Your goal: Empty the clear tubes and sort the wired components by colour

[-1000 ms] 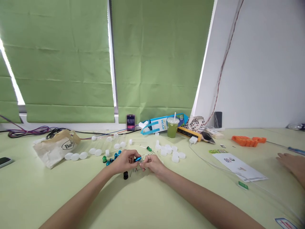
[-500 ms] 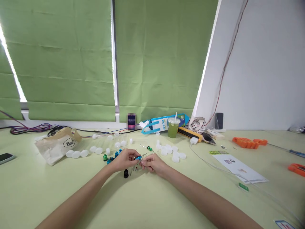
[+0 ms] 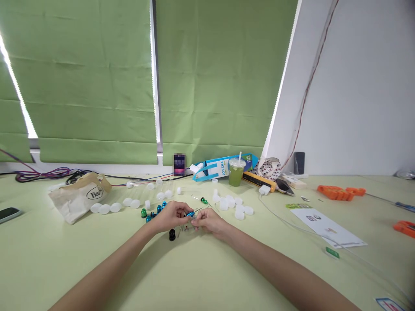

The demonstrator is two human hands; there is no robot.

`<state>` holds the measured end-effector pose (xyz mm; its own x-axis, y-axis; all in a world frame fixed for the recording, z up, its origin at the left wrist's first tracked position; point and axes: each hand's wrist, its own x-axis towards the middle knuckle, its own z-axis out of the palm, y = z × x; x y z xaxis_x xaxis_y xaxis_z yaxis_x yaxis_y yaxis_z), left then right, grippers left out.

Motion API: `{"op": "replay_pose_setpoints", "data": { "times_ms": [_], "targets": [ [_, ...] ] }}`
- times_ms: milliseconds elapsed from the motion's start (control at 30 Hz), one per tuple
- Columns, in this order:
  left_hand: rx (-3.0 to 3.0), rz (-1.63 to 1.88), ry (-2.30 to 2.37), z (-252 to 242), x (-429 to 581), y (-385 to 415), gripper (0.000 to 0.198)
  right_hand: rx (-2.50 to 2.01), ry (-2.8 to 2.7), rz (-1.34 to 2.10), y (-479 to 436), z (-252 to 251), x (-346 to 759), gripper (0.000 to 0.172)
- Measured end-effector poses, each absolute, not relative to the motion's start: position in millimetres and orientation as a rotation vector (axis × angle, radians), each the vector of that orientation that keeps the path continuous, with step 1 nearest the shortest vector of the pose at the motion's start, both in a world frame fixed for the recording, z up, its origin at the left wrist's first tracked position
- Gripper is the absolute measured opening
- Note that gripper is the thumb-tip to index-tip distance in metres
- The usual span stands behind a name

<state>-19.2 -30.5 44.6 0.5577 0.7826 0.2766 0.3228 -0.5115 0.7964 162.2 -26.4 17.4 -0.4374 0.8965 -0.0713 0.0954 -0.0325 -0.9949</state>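
My left hand (image 3: 170, 217) is closed in a pinch on a small blue metal piece (image 3: 190, 214) held just above the pale green table (image 3: 201, 276). My right hand (image 3: 209, 222) meets it from the right, fingers pinched on a thin metal pin at the blue piece's end. A black knob (image 3: 172, 235) lies just below my left hand. Several small blue and green knobs (image 3: 151, 214) sit to the left of it, and a green-tipped pin (image 3: 202, 200) lies behind my hands.
White caps (image 3: 234, 205) lie scattered behind the hands, more of them in a row at the left (image 3: 110, 207). A paper bag (image 3: 79, 196), a phone (image 3: 9, 213), a green drink cup (image 3: 235, 172), orange parts (image 3: 340, 191) and a printed sheet (image 3: 327, 226) lie around.
My hands have stayed together on the blue piece, with small finger shifts. Another person's hand at the right edge is gone from view, and the view has turned slightly to the right.
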Motion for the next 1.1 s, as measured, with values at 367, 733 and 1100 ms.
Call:
{"op": "replay_pose_setpoints", "data": {
  "times_ms": [367,733,1100],
  "targets": [
    [2.115,0.862,0.943,40.1,-23.4,-24.8,0.024,-0.899,-1.634,1.681,-19.9,15.5,169.8,0.033],
    [2.08,0.85,0.902,48.6,-22.7,-30.4,0.026,-0.988,-1.575,1.677,-21.7,18.2,167.9,0.031],
    [2.097,0.83,0.925,44.5,-22.7,-28.1,0.025,-0.996,-1.613,1.621,-21.3,17.3,166.8,0.031]
  ]
}}
